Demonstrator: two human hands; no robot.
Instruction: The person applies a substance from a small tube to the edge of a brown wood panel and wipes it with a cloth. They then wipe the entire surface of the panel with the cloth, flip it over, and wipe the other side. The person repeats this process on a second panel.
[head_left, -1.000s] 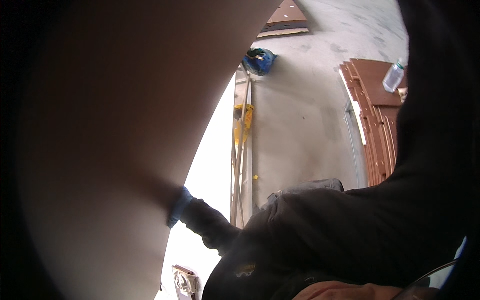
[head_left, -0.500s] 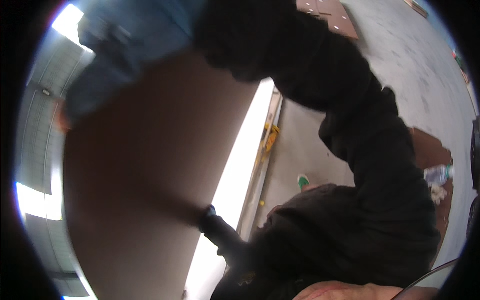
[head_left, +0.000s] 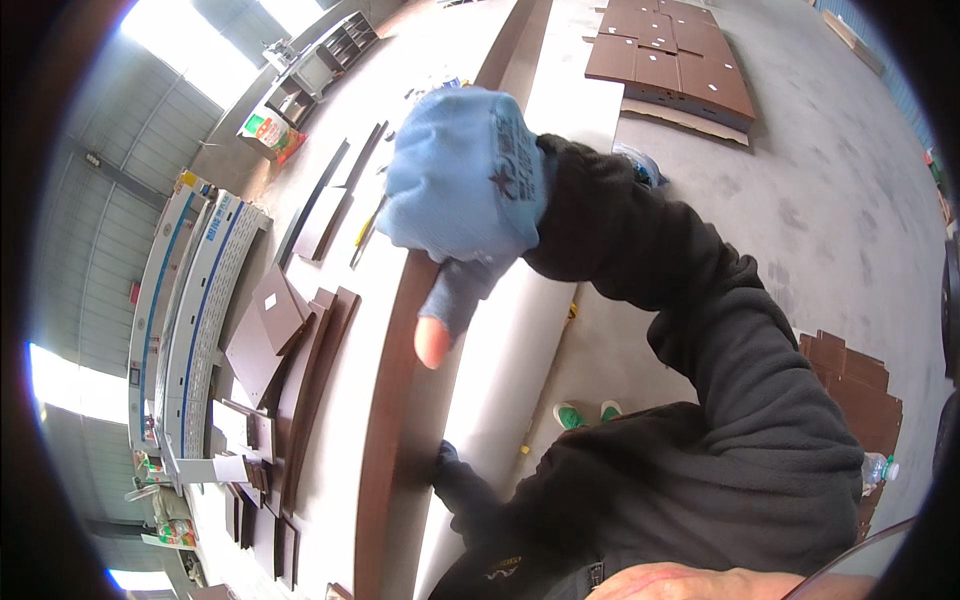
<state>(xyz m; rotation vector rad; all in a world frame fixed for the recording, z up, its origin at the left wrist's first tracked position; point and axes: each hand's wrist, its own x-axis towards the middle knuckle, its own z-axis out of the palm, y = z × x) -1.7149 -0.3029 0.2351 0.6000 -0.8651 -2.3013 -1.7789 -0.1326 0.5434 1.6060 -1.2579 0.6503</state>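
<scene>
My right hand (head_left: 465, 180), in a light-blue glove, is raised over a long brown board (head_left: 385, 440). Its bare thumb tip points down, and its other fingers curl out of sight on the far side, so I cannot tell whether they touch the board. Lower down, my left hand (head_left: 447, 457), in a dark glove, is at the board's near edge with its fingers closed on it. The board lies along a pale work surface (head_left: 490, 370); its narrow side and part of a face show.
Several brown panels (head_left: 285, 360) lie beyond the board, near a long white-and-blue machine (head_left: 200, 320). A stack of brown panels (head_left: 670, 60) rests at upper right. My green shoes (head_left: 570, 415) stand on the grey floor. A plastic bottle (head_left: 878, 468) is at far right.
The broad brown face that filled the left side has turned away and dropped, showing the panels and machine behind. My right hand has moved right from the upper left; my left hand stays near the board's edge.
</scene>
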